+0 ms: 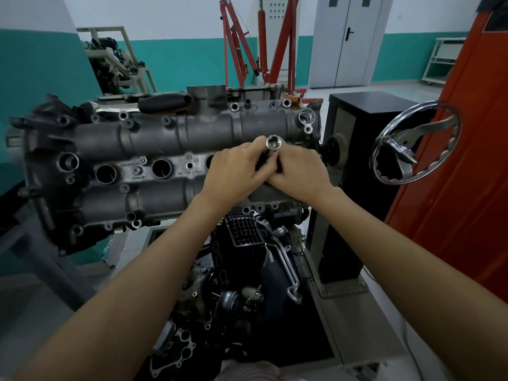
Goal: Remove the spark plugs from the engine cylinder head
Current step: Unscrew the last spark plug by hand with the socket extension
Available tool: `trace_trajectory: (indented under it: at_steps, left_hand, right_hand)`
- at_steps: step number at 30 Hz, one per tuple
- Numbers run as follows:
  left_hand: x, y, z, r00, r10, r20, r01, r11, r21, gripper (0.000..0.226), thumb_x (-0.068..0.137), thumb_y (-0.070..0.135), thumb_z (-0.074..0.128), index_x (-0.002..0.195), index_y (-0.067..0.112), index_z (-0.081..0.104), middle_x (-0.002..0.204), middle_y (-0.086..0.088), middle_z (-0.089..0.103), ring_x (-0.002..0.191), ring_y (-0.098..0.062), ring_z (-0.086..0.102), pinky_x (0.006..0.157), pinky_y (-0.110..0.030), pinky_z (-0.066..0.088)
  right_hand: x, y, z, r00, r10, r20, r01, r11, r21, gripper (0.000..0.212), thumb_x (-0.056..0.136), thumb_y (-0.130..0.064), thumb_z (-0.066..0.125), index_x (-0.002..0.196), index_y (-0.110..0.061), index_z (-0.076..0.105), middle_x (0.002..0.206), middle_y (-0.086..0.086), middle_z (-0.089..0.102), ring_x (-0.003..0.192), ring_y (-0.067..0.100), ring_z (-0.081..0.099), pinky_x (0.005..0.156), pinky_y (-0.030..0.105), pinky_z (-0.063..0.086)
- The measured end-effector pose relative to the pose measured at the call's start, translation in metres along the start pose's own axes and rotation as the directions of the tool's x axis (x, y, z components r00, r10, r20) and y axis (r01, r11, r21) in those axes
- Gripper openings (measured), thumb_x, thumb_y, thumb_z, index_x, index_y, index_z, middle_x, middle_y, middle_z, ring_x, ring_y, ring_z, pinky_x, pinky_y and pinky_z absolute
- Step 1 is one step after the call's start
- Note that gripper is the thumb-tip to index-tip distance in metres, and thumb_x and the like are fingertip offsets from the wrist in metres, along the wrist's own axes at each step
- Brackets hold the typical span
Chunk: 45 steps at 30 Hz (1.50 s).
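Note:
The grey engine cylinder head (154,138) lies across the middle of the view on a stand. Along its centre run round spark plug wells; two open wells (105,174) (161,168) show dark and a third (210,160) is partly hidden behind my left hand. A chrome spark plug socket (273,143) stands upright over the rightmost well, its open end facing up. My left hand (236,171) grips the socket's shaft from the left. My right hand (298,171) grips it from the right, fingers meeting around the tool. No spark plug is visible.
A black-handled tool (165,102) lies on the far edge of the head. A chrome handwheel (415,144) juts out at right beside a black stand column (354,149). Engine parts and a black intake (244,229) sit below. A red engine crane (258,42) stands behind.

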State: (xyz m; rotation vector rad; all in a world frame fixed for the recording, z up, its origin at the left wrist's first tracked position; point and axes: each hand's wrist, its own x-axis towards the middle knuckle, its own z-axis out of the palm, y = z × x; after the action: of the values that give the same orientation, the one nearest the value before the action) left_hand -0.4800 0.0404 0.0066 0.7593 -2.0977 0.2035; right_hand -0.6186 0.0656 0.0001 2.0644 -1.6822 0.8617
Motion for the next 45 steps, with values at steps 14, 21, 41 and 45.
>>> trace_trajectory:
  at_steps: [14, 21, 41, 45]
  left_hand:
    - [-0.0005, 0.0008, -0.0003, 0.999, 0.025, 0.02, -0.026, 1.0, 0.009, 0.042, 0.086, 0.045, 0.034, 0.082, 0.008, 0.054, 0.069, -0.003, 0.058, 0.057, -0.025, 0.054, 0.048, -0.029, 0.033]
    - [-0.0009, -0.0016, -0.0001, 1.0, -0.007, 0.021, 0.007, 1.0, 0.025, 0.053, 0.087, 0.051, 0.035, 0.071, 0.006, 0.059, 0.061, -0.004, 0.058, 0.057, -0.025, 0.055, 0.048, -0.034, 0.037]
    - [-0.001, 0.0023, -0.0024, 1.0, 0.007, 0.01, -0.007, 0.999, 0.043, 0.054, 0.086, 0.052, 0.031, 0.084, 0.007, 0.061, 0.067, -0.003, 0.062, 0.059, -0.023, 0.058, 0.05, -0.038, 0.044]
    - [-0.0012, 0.0025, -0.0013, 1.0, 0.021, 0.004, -0.021, 1.0, 0.023, 0.039, 0.085, 0.043, 0.038, 0.078, 0.008, 0.053, 0.064, -0.001, 0.056, 0.053, -0.024, 0.053, 0.045, -0.028, 0.033]
  right_hand:
    - [-0.0007, -0.0013, -0.0015, 1.0, -0.006, 0.011, 0.006, 1.0, 0.012, 0.015, 0.082, -0.03, 0.048, 0.079, -0.015, 0.046, 0.066, -0.004, 0.048, 0.06, 0.021, 0.053, 0.05, 0.026, 0.022]
    - [-0.0029, -0.0032, -0.004, 0.998, -0.025, -0.062, 0.029, 0.998, 0.058, 0.015, 0.083, -0.022, 0.057, 0.082, -0.01, 0.065, 0.073, 0.01, 0.066, 0.069, 0.03, 0.059, 0.057, 0.027, 0.026]
    - [-0.0019, -0.0001, -0.0023, 0.999, -0.037, -0.018, 0.038, 0.999, 0.033, 0.014, 0.085, -0.024, 0.053, 0.083, -0.011, 0.058, 0.061, 0.0, 0.05, 0.056, 0.022, 0.05, 0.049, 0.025, 0.019]
    - [-0.0007, 0.001, -0.0016, 1.0, -0.015, 0.022, 0.014, 0.998, 0.067, 0.019, 0.082, -0.025, 0.05, 0.085, -0.015, 0.034, 0.059, -0.004, 0.044, 0.051, 0.019, 0.042, 0.045, 0.025, 0.021]
